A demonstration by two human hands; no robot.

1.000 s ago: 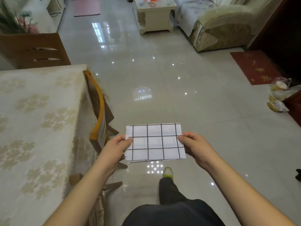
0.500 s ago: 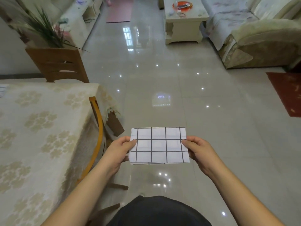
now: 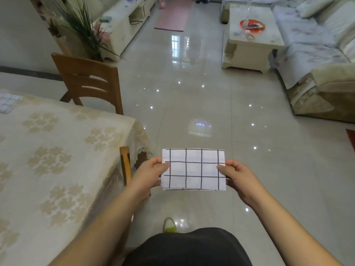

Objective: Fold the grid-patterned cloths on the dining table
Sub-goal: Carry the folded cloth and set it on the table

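A folded white cloth with a black grid (image 3: 193, 169) is held flat in the air above the tiled floor, to the right of the dining table (image 3: 57, 154). My left hand (image 3: 148, 174) pinches its left edge and my right hand (image 3: 237, 176) pinches its right edge. A second grid-patterned cloth (image 3: 7, 102) lies on the table's far left, cut off by the frame edge.
A wooden chair (image 3: 90, 83) stands at the table's far end and another chair's back (image 3: 125, 164) sits by its near corner. A coffee table (image 3: 251, 37) and sofa (image 3: 317, 60) stand at the back right. A potted plant (image 3: 84, 29) is at the back left.
The view has tilted up and swung left, bringing more of the table, the far chair and the second cloth into sight. Both hands keep the same hold on the folded cloth.
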